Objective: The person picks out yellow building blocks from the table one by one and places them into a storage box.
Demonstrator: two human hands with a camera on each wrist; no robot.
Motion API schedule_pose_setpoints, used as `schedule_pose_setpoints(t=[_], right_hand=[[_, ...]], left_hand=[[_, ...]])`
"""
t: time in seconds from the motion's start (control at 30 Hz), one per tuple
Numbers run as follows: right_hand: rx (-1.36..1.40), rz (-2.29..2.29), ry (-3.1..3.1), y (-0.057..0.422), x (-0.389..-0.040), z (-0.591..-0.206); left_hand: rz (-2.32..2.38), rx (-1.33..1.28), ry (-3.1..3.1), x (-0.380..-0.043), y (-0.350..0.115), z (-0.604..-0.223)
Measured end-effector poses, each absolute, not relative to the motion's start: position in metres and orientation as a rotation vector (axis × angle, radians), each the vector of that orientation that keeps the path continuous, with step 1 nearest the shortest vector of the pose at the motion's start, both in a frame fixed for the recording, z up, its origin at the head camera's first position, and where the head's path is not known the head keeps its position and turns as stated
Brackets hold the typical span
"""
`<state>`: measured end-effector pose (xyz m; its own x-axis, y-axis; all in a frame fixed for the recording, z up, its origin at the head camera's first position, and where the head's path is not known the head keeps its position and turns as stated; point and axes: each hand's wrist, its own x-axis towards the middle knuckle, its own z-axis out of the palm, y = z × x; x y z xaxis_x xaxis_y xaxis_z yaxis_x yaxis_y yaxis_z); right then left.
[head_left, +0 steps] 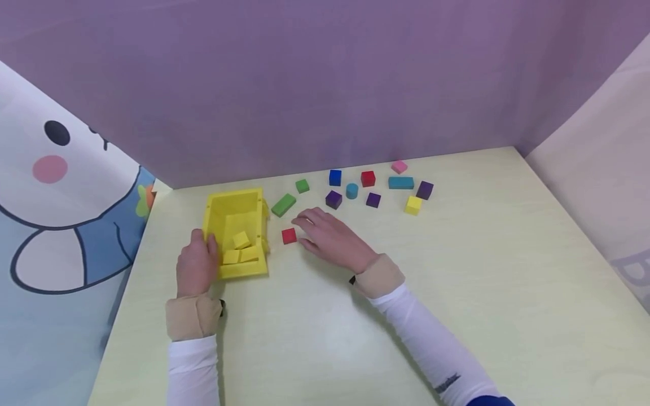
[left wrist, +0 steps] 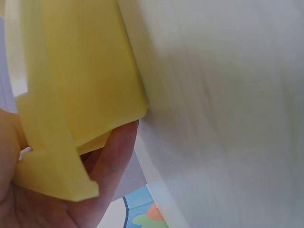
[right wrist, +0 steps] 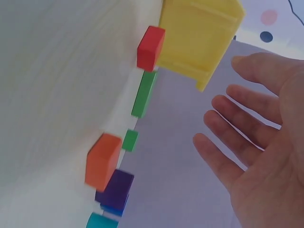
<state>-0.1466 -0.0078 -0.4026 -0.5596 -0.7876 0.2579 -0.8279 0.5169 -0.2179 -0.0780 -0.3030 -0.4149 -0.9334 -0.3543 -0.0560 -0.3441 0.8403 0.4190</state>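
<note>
My left hand point(head_left: 195, 266) grips the left side wall of a yellow plastic bin point(head_left: 234, 193); in the left wrist view, fingers point(left wrist: 113, 164) curl under the bin's lip. Several yellow blocks point(head_left: 241, 240) lie in the near half of the bin. My right hand point(head_left: 332, 239) hovers over the table just right of a red block point(head_left: 289, 235), fingers spread and holding nothing. From the right wrist, the red block stands near the bin, with an orange block point(right wrist: 103, 161) farther along; the right hand hides that orange block in the head view.
Beyond the right hand lie green blocks point(head_left: 283, 205), purple blocks point(head_left: 333, 199), a blue cube point(head_left: 335, 177), a teal cylinder point(head_left: 352, 190) and another red block point(head_left: 368, 179). Farther right are a teal bar point(head_left: 400, 182), a pink block point(head_left: 399, 167) and a yellow cube point(head_left: 413, 205). A purple curtain point(head_left: 304, 84) borders the table's back.
</note>
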Motion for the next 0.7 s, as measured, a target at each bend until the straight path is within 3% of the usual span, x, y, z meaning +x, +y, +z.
schedule_pose_setpoints(t=[0.7], right_hand=[[1.206, 0.529, -2.699, 0.033, -0.155, -0.402]], left_hand=[[-0.686, 0.578, -2.991, -0.078, -0.303, -0.413]])
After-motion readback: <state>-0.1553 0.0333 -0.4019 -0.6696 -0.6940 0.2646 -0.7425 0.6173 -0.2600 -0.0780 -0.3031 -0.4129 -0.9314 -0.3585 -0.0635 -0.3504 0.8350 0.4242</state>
